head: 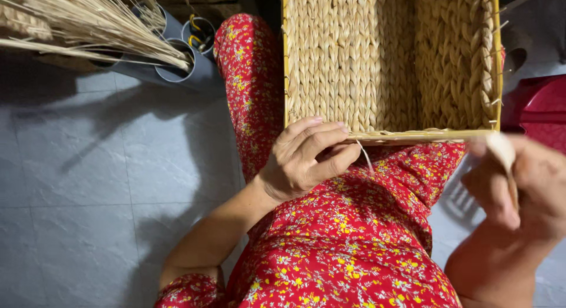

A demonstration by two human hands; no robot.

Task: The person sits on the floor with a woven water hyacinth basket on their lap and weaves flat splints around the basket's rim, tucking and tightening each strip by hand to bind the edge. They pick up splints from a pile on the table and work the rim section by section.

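Left hand [306, 157]: fingers curled on the near rim of a rectangular woven straw basket [389, 60], pinching a thin pale fibre strand [365, 156]. Right hand [519, 184]: blurred, closed on a pale strip [501, 150], beside the basket's near right corner. Basket rests on a red floral-clothed lap [348, 237]. Beyond left hand: dried straw bundle [88, 19], grey tiled floor [88, 184].

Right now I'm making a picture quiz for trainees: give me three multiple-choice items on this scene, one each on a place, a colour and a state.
1. Where does the woven basket rest?
A on the person's lap
B on a table
C on a shelf

2. What colour is the floral garment?
A blue
B red
C green

3. How is the left hand?
A flat on the floor
B inside a pipe
C fingers curled at the basket's near rim

Answers:
1 A, it lies across the thighs.
2 B, red with yellow flowers.
3 C, its fingers bend against the rim.
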